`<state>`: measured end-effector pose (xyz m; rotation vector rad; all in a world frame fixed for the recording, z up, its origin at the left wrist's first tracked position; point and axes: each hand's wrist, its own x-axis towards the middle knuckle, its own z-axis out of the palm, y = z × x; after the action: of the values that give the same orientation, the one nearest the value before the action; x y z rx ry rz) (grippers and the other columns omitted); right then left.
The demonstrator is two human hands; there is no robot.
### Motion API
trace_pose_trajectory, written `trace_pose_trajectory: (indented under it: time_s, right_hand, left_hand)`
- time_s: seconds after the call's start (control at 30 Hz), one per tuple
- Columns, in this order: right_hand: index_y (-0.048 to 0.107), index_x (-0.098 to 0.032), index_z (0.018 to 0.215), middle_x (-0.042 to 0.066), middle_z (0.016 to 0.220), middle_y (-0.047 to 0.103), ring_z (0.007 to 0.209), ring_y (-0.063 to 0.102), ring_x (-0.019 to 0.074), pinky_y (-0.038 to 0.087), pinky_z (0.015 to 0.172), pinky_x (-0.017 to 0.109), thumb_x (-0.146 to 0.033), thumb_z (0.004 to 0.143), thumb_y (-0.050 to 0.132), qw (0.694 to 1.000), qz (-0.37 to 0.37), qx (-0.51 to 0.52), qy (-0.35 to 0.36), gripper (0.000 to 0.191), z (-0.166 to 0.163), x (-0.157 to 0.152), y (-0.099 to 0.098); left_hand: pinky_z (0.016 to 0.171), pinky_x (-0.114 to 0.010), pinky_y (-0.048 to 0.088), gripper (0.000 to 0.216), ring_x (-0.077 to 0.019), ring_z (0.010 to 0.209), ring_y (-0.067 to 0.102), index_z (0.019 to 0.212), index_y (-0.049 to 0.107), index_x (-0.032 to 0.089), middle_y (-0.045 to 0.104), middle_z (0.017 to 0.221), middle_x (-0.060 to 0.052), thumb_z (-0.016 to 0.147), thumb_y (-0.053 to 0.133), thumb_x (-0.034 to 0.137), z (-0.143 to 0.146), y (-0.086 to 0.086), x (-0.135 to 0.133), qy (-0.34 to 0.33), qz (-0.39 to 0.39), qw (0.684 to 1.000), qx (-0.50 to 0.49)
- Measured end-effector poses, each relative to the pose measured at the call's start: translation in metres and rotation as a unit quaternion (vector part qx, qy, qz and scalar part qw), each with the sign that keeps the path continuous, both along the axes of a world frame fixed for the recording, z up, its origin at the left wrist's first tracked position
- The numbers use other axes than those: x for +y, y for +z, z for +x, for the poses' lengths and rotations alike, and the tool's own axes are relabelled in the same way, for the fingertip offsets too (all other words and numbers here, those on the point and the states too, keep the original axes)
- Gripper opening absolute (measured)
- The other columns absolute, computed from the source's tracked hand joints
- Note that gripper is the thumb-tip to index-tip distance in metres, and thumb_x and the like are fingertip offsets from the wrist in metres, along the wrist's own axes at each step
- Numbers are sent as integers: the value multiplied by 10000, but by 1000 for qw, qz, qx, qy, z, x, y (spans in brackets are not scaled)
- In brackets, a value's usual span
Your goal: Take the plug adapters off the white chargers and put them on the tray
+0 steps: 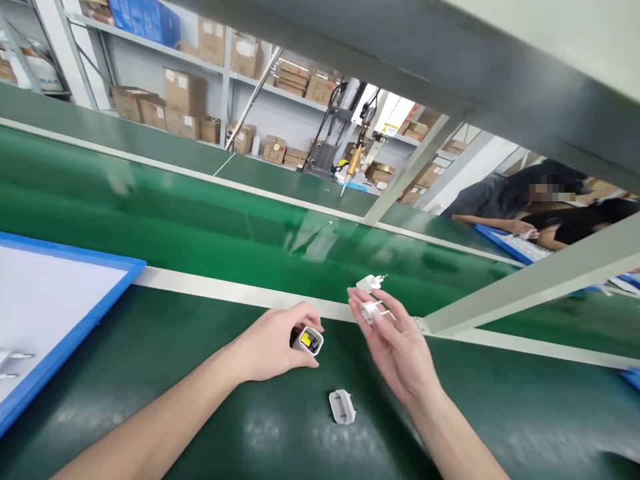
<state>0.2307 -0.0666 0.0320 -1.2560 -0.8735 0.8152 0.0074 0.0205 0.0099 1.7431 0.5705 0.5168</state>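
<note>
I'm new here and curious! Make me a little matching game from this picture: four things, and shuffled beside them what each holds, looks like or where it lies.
Things:
1. Left hand
2. Right hand
3. Tray
4. Loose plastic piece

Descriptions:
A. Blue rim, pale inside
B. Holds a white pronged piece
C. Lies on the dark green bench, lower in the picture than both hands
D. Holds a white housing with yellow showing inside

Pairs: 1-D, 2-B, 3-A, 4-C
</note>
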Motion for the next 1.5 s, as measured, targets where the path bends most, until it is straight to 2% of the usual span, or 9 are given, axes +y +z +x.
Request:
trace_pose_trajectory:
  time_s: [0.1,0.17,0.27,0.33,0.4,0.53,0.63,0.8,1.5]
  right_hand:
    - [657,-252,1125,87,1325,656,1355,518,257,329,1217,487,-358,850,817,993,-7,47,104,334,-23,-6,2]
    - [661,-262,1096,77,1306,670,1331,544,263,376,1181,504,-359,895,777,988,-17,31,147,251,-32,-12,0]
    - [655,-270,1105,77,1243,698,1329,544,282,442,1113,533,-351,975,678,974,-47,-60,214,155,-39,-22,-3]
    - [659,-279,1147,73,1296,668,1421,435,278,384,1151,546,-324,1020,601,953,-52,-174,244,146,-41,-25,-2]
    - [662,-291,1191,65,1392,598,1467,354,267,330,1186,529,-299,1034,565,929,-35,-282,236,185,-41,-24,-1]
    - [680,-271,1113,78,1244,596,1200,566,246,490,1008,390,-326,973,661,918,-27,-364,157,151,-40,-21,-1]
    - [684,-246,1004,51,1039,594,960,607,199,510,853,328,-331,966,673,918,-39,-369,137,94,-41,-20,-3]
    - [665,-225,946,27,920,615,848,603,182,482,761,307,-299,966,671,913,-20,-386,132,77,-44,-21,-2]
    - [620,-199,838,-14,757,571,713,501,149,405,650,270,-328,924,654,922,-166,-306,167,159,-49,-18,17]
  left_hand:
    - [839,-306,484,616,-207,980,667,1258,574,317,739,1102,23,703,836,365,2,0,-2,7,17,999,43]
    - [845,-315,472,641,-230,1018,652,1271,580,330,741,1108,27,692,848,384,3,-1,-3,-2,42,997,71]
    - [863,-328,458,534,-253,1064,624,1194,659,352,722,1164,32,697,850,403,4,-1,-5,-27,78,992,90]
    - [869,-327,454,416,-250,1059,620,1125,703,351,711,1175,32,733,824,420,4,0,-5,-38,87,992,86]
    - [854,-320,453,417,-253,1061,614,1141,698,338,710,1146,17,750,806,434,3,0,-5,-36,86,992,89]
    - [783,-295,436,460,-251,1035,596,1154,663,324,703,1030,16,739,806,459,1,2,-5,-30,82,989,119]
    - [764,-289,426,413,-236,998,591,1089,669,326,702,1007,34,727,814,463,2,2,-6,-30,77,989,126]
    - [809,-313,438,439,-254,1037,597,1117,676,344,716,1049,33,718,812,467,6,2,-9,-4,69,989,128]
    - [785,-323,438,409,-264,1010,593,1076,663,319,712,996,27,725,773,499,7,4,-12,-1,81,986,146]
